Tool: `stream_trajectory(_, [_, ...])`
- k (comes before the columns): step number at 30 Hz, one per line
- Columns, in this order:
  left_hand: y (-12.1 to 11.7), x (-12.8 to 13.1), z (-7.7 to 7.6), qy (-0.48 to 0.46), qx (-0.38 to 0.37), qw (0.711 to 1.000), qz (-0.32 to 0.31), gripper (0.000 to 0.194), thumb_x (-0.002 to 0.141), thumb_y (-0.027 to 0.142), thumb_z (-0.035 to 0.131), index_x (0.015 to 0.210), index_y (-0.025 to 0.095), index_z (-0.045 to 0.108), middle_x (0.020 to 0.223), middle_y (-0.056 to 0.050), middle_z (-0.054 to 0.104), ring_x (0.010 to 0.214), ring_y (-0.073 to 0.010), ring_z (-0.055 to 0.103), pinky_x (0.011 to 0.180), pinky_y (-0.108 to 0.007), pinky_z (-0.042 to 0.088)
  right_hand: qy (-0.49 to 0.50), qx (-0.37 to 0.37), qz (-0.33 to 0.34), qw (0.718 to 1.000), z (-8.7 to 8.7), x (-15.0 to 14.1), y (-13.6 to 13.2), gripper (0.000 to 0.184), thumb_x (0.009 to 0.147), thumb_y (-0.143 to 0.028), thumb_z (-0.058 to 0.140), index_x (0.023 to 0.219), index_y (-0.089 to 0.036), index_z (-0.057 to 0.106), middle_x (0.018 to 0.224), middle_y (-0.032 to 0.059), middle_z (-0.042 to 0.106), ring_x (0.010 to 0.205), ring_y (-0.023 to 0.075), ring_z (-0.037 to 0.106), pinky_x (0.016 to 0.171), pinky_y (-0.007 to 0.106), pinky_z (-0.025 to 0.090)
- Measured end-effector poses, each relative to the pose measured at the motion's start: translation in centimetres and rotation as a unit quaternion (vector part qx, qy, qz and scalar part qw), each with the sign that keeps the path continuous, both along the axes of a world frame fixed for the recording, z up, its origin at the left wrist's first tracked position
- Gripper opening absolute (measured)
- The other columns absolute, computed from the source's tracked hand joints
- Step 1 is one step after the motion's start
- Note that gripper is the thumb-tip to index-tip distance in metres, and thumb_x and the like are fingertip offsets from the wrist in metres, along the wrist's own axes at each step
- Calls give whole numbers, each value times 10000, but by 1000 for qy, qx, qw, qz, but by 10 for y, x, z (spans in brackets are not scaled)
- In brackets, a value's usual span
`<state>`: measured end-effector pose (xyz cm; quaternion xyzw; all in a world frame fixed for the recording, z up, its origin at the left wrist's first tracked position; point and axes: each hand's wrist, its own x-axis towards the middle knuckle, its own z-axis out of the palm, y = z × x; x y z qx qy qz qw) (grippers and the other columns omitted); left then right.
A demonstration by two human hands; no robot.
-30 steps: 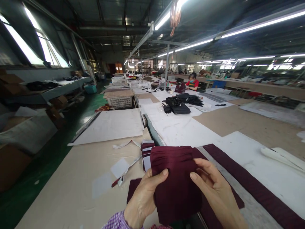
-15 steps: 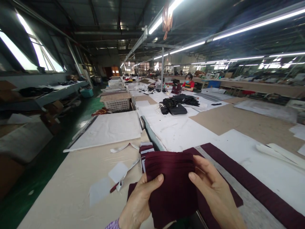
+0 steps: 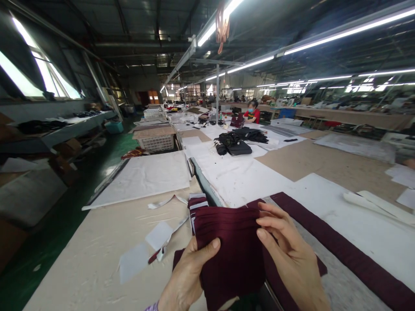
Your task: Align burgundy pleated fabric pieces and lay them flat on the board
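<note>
A stack of dark maroon fabric pieces [image 3: 231,255] is held up in front of me, its top edge showing several layers. My left hand [image 3: 191,270] grips the stack from the left, thumb pressed on the front and the other fingers hidden behind. At the right edge, my right hand [image 3: 288,252] has its fingers stretched out and slightly apart, fingertips touching the layered edge near the top. Just behind the stack, on the left, lie several maroon and pale strips [image 3: 197,202]. More maroon fabric lies under and beside my right hand.
A long maroon strip [image 3: 337,242] runs along the right table. On the left table are pale scraps [image 3: 133,261]. Farther off stand a plastic crate [image 3: 155,143] and a pile of black garments [image 3: 238,142]. A person in red [image 3: 253,114] is at the far table.
My right fingers have lifted and straightened at the stack's right edge, where thumb and fingers were closer around it. My left hand keeps its grip. The view has shifted slightly.
</note>
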<state>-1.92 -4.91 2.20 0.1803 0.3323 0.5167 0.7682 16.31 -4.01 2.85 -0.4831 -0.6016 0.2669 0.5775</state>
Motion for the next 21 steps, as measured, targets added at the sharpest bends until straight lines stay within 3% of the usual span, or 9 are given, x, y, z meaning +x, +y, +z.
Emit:
stream_trajectory(4, [1, -1, -2, 0, 9, 1000, -10, 182, 747, 133, 705, 928, 141, 692, 884, -71, 765, 910, -225, 701, 934, -352, 500, 23, -28, 24, 999, 2, 0, 2, 61, 868, -275, 587, 913, -299, 620, 1243, 11, 501, 1227, 201, 471, 947, 307, 459])
stream_trajectory(11, [2, -4, -5, 4, 16, 1000, -8, 260, 705, 149, 746, 959, 145, 691, 880, -79, 764, 917, -239, 698, 923, -362, 503, 85, -77, 69, 991, -1, 3, 6, 89, 821, -288, 653, 909, -292, 643, 1272, 7, 511, 1175, 180, 528, 874, 215, 492])
stream_trajectory(21, [9, -3, -7, 17, 13, 1000, -2, 240, 684, 178, 765, 912, 138, 702, 843, -85, 763, 862, -240, 707, 871, -352, 525, 91, -41, 123, 987, -7, 2, 11, 63, 861, -258, 621, 900, -303, 641, 1249, -12, 492, 1221, 156, 477, 960, 204, 440])
